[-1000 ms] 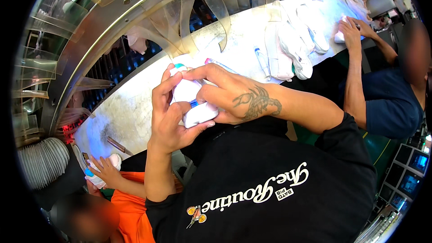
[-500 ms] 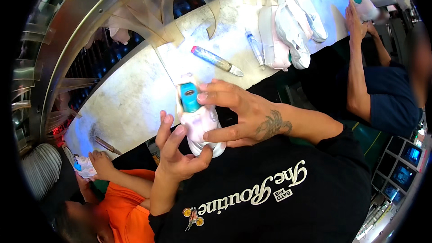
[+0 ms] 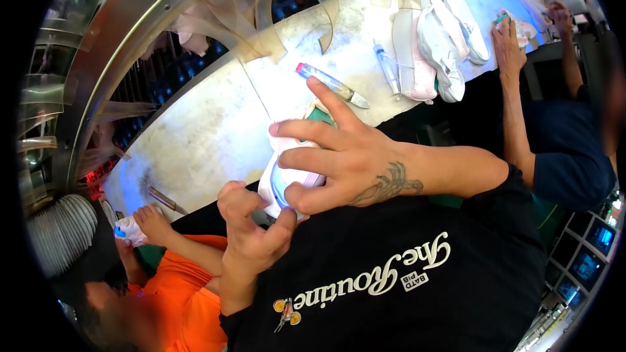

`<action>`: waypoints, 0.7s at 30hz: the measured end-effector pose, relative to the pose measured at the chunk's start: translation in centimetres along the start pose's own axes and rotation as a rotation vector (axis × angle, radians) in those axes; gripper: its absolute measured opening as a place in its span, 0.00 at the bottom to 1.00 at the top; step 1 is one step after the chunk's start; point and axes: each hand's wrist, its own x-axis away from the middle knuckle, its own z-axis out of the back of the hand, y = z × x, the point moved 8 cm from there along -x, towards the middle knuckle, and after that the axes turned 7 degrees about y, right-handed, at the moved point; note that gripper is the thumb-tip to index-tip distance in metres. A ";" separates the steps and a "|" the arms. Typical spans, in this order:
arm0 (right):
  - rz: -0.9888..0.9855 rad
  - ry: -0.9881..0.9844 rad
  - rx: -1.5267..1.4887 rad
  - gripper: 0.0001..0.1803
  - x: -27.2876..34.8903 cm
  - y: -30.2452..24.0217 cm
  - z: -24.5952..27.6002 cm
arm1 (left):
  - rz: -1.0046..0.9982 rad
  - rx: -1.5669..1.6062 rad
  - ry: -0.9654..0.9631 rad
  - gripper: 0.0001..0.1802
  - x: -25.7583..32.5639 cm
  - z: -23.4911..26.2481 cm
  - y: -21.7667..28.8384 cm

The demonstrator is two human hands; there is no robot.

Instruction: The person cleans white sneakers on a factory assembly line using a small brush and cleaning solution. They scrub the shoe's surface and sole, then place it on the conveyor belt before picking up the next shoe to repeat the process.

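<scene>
While the left hand (image 3: 257, 231) pinches the near end of the white shoe (image 3: 295, 178), the right hand (image 3: 365, 160) spreads over it, lower fingers on the shoe, index pointing out. Grip: both hands on the shoe. Shoe sits between them, overlapping the desk (image 3: 189, 137) edge in view; can't tell if it's touching. Red-ended tool (image 3: 334, 85) lies beyond; blue pen (image 3: 386, 66) and shoe pile (image 3: 438, 55) farther right.
</scene>
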 end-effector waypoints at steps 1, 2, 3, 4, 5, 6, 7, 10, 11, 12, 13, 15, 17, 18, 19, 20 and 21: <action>-0.020 -0.068 -0.054 0.13 -0.4 0.3 0.1 | -0.037 0.028 -0.002 0.28 -0.2 0.2 -0.3; -0.035 -0.138 -0.114 0.12 -1.0 0.5 0.4 | -0.059 0.102 -0.028 0.25 -0.8 0.1 -0.4; -0.052 -0.208 -0.174 0.12 -1.6 0.7 0.7 | -0.073 0.088 -0.027 0.23 -0.8 0.2 -0.6; -0.046 -0.255 -0.170 0.12 -2.2 0.8 0.9 | -0.089 0.076 -0.026 0.21 -0.8 0.2 -0.7; -0.042 -0.302 -0.165 0.12 -2.7 0.8 1.0 | -0.106 0.065 -0.026 0.19 -0.7 0.2 -0.9; -0.038 -0.348 -0.159 0.13 -3.0 0.9 0.8 | -0.102 0.062 -0.016 0.20 -0.8 0.2 -1.4; -0.021 -0.344 -0.162 0.13 -3.1 1.0 0.6 | -0.101 0.059 -0.004 0.20 -1.0 0.2 -1.9; 0.005 -0.330 -0.181 0.14 -3.5 1.6 -0.3 | -0.096 0.085 0.013 0.25 -1.8 0.5 -2.4; 0.011 -0.331 -0.213 0.12 -3.7 1.8 -0.4 | -0.093 0.100 0.017 0.28 -2.0 0.6 -2.5; 0.018 -0.332 -0.246 0.11 -3.9 2.0 -0.4 | -0.094 0.107 0.017 0.29 -2.1 0.7 -2.8; 0.022 -0.333 -0.282 0.09 -3.9 2.1 -0.6 | -0.102 0.109 0.021 0.29 -2.1 0.7 -2.9; 0.067 -0.318 -0.319 0.09 -4.1 2.6 -0.6 | -0.118 0.115 0.029 0.29 -2.3 0.8 -3.0; 0.076 -0.332 -0.331 0.10 -4.2 2.8 -0.7 | -0.118 0.124 0.037 0.28 -2.3 0.7 -3.6; 0.061 -0.352 -0.323 0.10 -4.3 3.0 -0.7 | -0.119 0.128 0.041 0.28 -2.4 0.7 -3.8; 0.045 -0.375 -0.317 0.11 -4.2 3.1 -0.8 | -0.124 0.127 0.048 0.28 -2.4 0.7 -3.9; 0.040 -0.436 -0.290 0.12 -4.2 3.1 -1.0 | -0.128 0.126 0.056 0.27 -2.4 0.6 -3.9; 0.035 -0.498 -0.264 0.12 -4.3 3.2 -1.2 | -0.133 0.124 0.063 0.27 -2.4 0.6 -4.0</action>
